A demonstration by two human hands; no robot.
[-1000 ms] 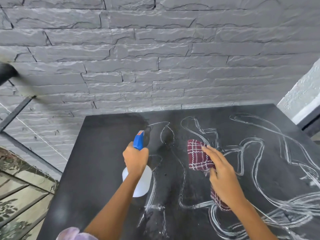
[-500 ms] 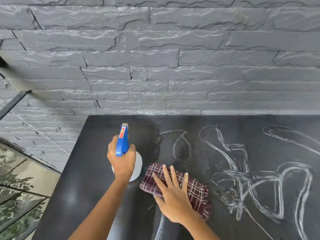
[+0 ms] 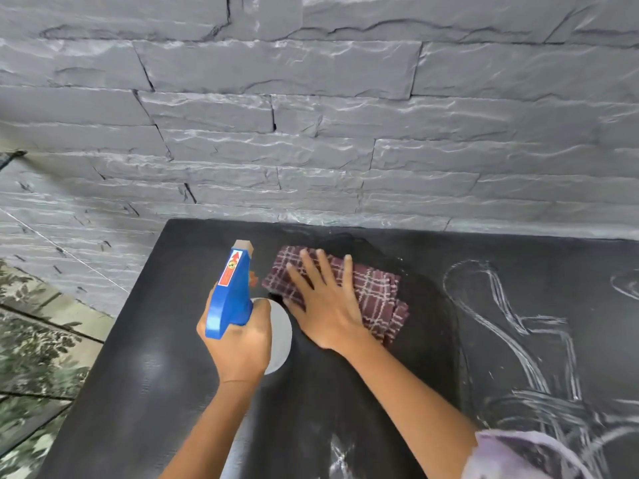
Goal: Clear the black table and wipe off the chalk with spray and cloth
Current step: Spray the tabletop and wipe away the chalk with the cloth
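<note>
Centrally, at the middle of the frame, the right hand (image 3: 326, 305) lies flat with fingers spread, palm pressing a folded maroon-and-white checked cloth (image 3: 375, 293) against the matt black bench (image 3: 138, 375), close to its far edge where it meets the grey stacked-stone wall (image 3: 311, 115). Just left of it, the left hand (image 3: 238, 344) is closed around the neck of a white plastic spray bottle with a blue trigger head (image 3: 230, 295), held upright above the bench with the nozzle pointing towards the wall; whether a finger rests on the trigger cannot be told. Around the cloth the surface looks dark and damp and bears no lines, whereas white chalk scribbles (image 3: 511, 344) cover the right and lower right of the frame, and a fainter chalk smear (image 3: 337, 451) sits at lower centre. No loose objects are visible on the bench, so clearing appears complete and wiping only partly so. To perform this step well, the palm should bear evenly on the whole fold, travelling in overlapping passes from the clean corner rightwards into the chalk, so that dust is lifted and not dragged back across wiped ground. Spray is best applied ahead of the cloth, lightly, and the fold turned to a fresh face once it greys.
</note>
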